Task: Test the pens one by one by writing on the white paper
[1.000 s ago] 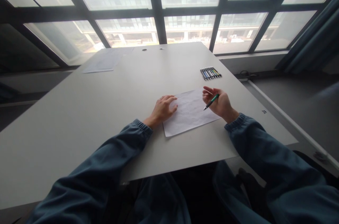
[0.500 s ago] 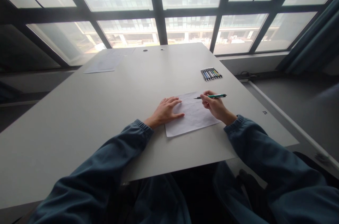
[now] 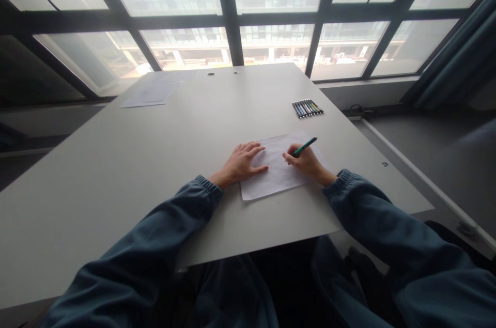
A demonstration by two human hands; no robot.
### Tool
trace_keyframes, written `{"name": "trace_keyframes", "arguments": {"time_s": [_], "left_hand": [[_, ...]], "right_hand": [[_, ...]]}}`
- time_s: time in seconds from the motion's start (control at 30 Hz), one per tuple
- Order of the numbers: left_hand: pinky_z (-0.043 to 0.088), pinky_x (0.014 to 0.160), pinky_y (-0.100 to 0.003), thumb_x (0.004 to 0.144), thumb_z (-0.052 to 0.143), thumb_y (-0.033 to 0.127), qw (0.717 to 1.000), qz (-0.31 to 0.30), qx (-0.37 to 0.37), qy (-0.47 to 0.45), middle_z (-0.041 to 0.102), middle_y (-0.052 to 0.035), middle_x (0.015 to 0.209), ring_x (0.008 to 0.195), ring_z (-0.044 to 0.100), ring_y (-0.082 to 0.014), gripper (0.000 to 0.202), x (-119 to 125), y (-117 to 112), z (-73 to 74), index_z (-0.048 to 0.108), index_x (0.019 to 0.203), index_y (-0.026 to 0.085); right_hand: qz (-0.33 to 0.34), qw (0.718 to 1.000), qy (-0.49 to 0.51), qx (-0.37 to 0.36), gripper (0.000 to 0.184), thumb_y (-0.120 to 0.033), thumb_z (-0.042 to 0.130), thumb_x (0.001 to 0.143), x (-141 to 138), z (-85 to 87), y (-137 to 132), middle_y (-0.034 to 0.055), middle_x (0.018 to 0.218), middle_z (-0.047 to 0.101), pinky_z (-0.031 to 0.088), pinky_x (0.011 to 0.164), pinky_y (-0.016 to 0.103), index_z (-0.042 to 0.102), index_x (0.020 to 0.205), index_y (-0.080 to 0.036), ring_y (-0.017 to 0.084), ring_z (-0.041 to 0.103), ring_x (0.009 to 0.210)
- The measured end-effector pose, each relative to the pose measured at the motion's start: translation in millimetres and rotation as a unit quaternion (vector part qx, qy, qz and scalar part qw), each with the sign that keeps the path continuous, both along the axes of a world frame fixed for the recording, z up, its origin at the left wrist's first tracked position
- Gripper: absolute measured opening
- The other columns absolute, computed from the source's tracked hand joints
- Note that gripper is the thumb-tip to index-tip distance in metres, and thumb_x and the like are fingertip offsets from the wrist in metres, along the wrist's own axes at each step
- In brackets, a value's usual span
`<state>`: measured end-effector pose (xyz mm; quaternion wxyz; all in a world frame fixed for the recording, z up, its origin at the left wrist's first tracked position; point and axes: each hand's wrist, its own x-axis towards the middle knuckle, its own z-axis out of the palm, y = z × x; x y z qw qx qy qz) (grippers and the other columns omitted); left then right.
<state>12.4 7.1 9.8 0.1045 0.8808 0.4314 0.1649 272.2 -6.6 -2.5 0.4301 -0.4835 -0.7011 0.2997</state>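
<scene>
A sheet of white paper [image 3: 258, 191] lies on the white table in front of me. My left hand [image 3: 245, 162] rests flat on its left part, fingers spread. Over the middle of the sheet my right hand [image 3: 304, 161] is closed round a green and black pen [image 3: 306, 146]. The pen's tip points down and left at the paper, and its top end slants up to the right. Whether the tip touches the sheet I cannot tell. Any marks on the paper are too faint to make out.
A row of several pens [image 3: 308, 108] lies beyond my right hand, near the table's right edge. More paper [image 3: 145, 93] lies at the far left of the table [image 3: 116, 183]. A small dark disc [image 3: 211, 74] is near the far edge, before the windows.
My right hand has moved left and down onto the paper. The pen has gone from nearly level to slanted, tip down. My left hand stays in place on the sheet.
</scene>
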Motion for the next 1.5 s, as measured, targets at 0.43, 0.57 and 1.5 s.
{"name": "trace_keyframes", "arguments": {"time_s": [0.43,0.57,1.5], "left_hand": [[0.023,0.121,-0.054,0.084,0.059,0.070,1.000,0.001,-0.003,0.009,0.046,-0.0089,0.153,0.143,0.039,-0.0331,0.073,0.7,-1.0,3.0,0.052,0.144,0.028],[0.024,0.121,-0.053,0.084,0.058,0.070,1.000,0.001,-0.002,0.013,0.046,-0.0086,0.153,0.143,0.038,-0.0331,0.074,0.6,-0.6,2.9,0.052,0.144,0.027],[0.047,0.093,-0.038,0.094,0.060,0.050,0.973,-0.068,0.041,-0.216,0.077,-0.0051,0.085,0.084,0.069,-0.0210,0.033,6.3,-4.6,5.9,0.076,0.082,0.023]], "right_hand": [[-0.022,0.997,-0.059,0.039,0.019,-0.028,0.064,0.078,-0.3,-0.2,1.6,-0.0018,0.058,0.056,0.034,0.054,0.025,0.053,0.065,-0.020,0.012,0.048,0.056],[-0.038,0.996,-0.059,0.046,0.021,-0.027,0.065,0.078,-0.5,-0.7,2.4,-0.0024,0.056,0.054,0.033,0.054,0.026,0.051,0.063,-0.020,0.012,0.046,0.054],[0.174,0.943,0.240,-0.150,0.040,-0.048,0.079,0.076,-9.6,26.6,-21.2,-0.0005,0.069,0.061,0.027,0.047,0.024,0.070,0.100,-0.017,0.009,0.041,0.053]]}}
